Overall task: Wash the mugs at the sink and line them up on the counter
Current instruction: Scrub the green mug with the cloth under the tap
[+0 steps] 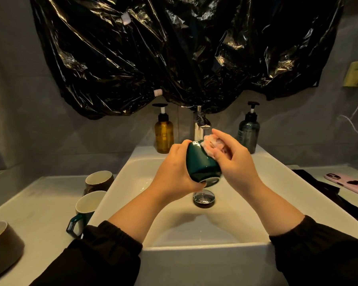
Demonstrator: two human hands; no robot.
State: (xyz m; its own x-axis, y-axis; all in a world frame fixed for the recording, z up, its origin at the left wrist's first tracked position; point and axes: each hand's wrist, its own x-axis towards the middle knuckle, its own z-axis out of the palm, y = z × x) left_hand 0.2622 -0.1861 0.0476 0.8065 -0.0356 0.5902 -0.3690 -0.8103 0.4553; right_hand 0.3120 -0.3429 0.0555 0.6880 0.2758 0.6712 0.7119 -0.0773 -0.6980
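Crumpled black plastic sheeting (pixel 174 48) is hanging over the grey wall (pixel 19 100) above and beyond the fingers (pixel 223 137), catching dim warm light.

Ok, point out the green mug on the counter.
The middle mug left of the sink, showing a green handle; the far mug and near mug are brown.

home bathroom, basin (pixel 132 162), soap bottles (pixel 164 133)

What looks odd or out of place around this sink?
Crinkled black plastic sheeting, fixed with pale tape patches, covers the wall above the sink, which is unusual. A pink phone lies on the right counter near the basin. The washing looks normal: left hand grips the green mug, right hand holds a sponge.
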